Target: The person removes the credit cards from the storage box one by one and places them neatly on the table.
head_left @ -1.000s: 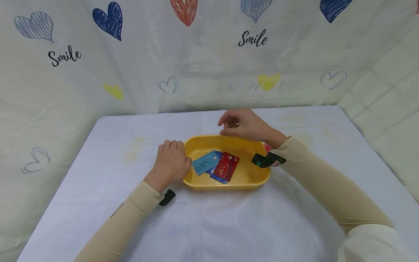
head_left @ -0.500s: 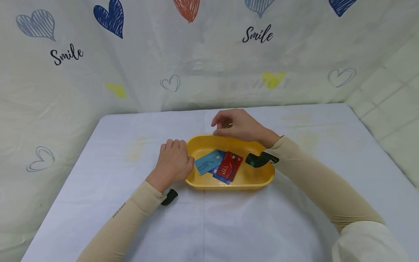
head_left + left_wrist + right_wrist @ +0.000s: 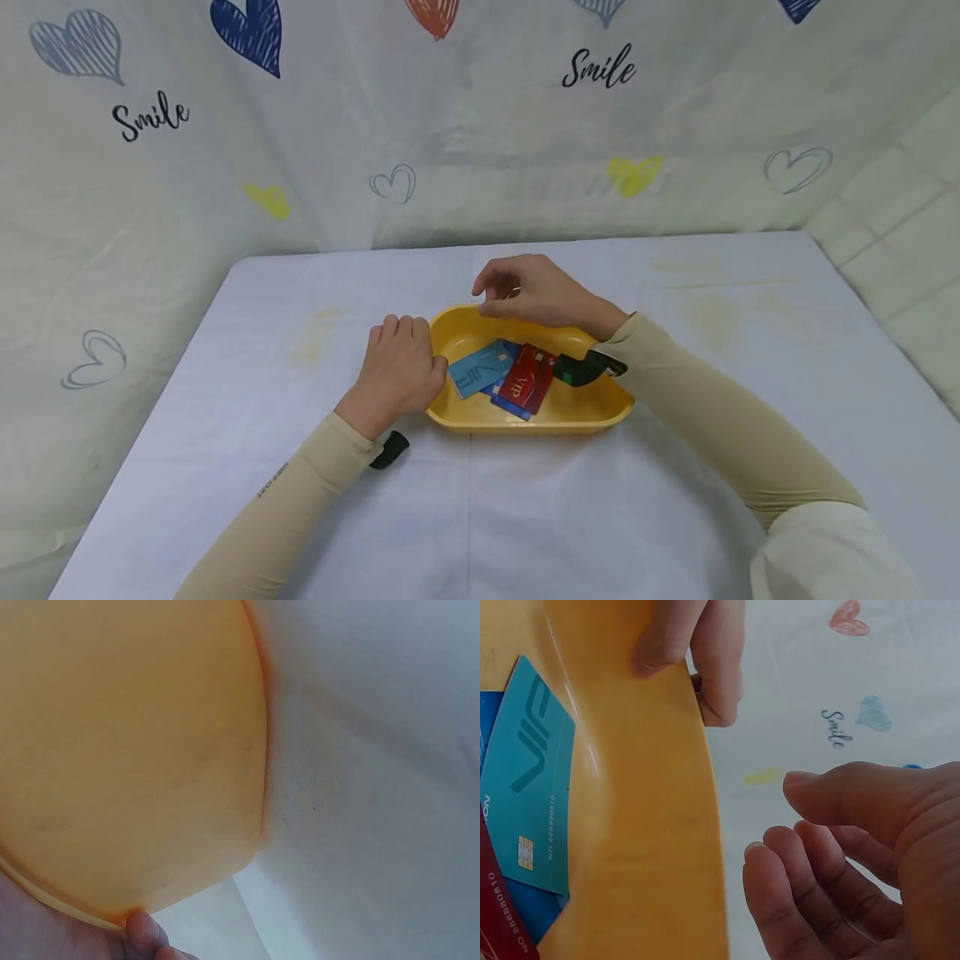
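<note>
1. left hand (image 3: 396, 367): clamped on left edge of tray (image 3: 577, 408).
2. cards (image 3: 517, 381): in tray, toward left edge; likely thin, slippery.
3. tray: near far edge of surface (image 3: 525, 508); probably light, stiff; grip rim.
4. right hand (image 3: 536, 292): fingers and thumb apart, by tray's far edge.

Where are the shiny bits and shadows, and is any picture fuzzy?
Right wrist view: pale glare streaks inside the yellow tray, beside the teal card; head view: a soft shadow on the white tablecloth below the right sleeve; left wrist view: hazy and soft, little detail on the tray's side.
</note>
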A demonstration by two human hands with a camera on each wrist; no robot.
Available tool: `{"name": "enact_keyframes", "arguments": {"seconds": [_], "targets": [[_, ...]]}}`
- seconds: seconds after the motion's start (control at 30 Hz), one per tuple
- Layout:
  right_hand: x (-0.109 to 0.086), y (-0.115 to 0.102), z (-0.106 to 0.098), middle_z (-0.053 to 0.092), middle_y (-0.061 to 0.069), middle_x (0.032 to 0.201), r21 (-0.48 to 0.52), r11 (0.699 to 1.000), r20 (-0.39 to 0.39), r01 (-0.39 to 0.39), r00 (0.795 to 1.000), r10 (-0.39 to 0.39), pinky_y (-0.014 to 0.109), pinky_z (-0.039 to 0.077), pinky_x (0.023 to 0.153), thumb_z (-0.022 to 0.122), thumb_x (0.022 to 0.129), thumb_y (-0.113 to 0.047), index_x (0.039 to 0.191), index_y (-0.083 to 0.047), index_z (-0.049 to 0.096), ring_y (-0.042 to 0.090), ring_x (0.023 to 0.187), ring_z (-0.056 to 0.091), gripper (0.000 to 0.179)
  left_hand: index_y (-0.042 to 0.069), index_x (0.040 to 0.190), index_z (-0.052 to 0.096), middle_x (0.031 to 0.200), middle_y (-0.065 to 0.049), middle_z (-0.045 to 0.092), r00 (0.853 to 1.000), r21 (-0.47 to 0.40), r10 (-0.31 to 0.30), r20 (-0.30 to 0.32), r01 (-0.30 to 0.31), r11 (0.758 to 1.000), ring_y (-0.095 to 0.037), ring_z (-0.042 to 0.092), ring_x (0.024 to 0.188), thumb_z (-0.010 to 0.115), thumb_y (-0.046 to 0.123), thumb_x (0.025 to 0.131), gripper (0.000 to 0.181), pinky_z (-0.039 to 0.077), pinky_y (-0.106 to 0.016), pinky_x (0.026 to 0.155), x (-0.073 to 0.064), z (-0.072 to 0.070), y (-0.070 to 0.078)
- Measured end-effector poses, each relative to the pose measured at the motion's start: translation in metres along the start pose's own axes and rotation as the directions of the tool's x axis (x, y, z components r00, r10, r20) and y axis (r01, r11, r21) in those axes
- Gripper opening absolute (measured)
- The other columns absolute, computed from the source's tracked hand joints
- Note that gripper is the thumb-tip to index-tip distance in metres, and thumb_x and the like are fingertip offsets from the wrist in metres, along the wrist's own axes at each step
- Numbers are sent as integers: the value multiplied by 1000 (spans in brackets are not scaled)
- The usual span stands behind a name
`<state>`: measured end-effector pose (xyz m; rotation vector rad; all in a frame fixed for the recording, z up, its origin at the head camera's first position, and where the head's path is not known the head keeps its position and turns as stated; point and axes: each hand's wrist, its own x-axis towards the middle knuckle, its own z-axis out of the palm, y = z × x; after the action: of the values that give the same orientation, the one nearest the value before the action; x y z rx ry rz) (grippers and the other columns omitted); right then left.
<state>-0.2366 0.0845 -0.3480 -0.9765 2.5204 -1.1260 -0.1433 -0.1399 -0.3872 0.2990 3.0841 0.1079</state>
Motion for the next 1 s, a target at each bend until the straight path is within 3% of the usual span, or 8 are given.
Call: {"name": "enact_keyframes", "arguments": {"seconds": [0.57,0.77,1.0], "targets": [[4,11,15,70,3,93,1,1000,50,21,999,-21,34,60,93,77,91,-20,112,-10,72,16,90,67,23,0,103,49,89,-11,46,1000,12,18,-26,-18,1000,-30,41,96,49,30,99,31,34,-42,85,1,0,0],[3,10,18,74,3,99,46,999,116,-5,993,0,33,60,94,78,90,-16,114,-9,73,16,93,69,25,0,102,49,88,-11,46,999,13,19,-26,-19,1000,-30,41,95,49,30,99,30,33,-41,83,1,1,-1],[2,16,19,77,9,107,70,997,216,21,976,-36,30,60,92,77,90,-12,118,-6,73,15,96,72,28,0,103,50,88,-11,47,1000,9,18,-24,-18,1000,-30,42,95,49,30,99,30,33,-42,84,1,0,0]]}}
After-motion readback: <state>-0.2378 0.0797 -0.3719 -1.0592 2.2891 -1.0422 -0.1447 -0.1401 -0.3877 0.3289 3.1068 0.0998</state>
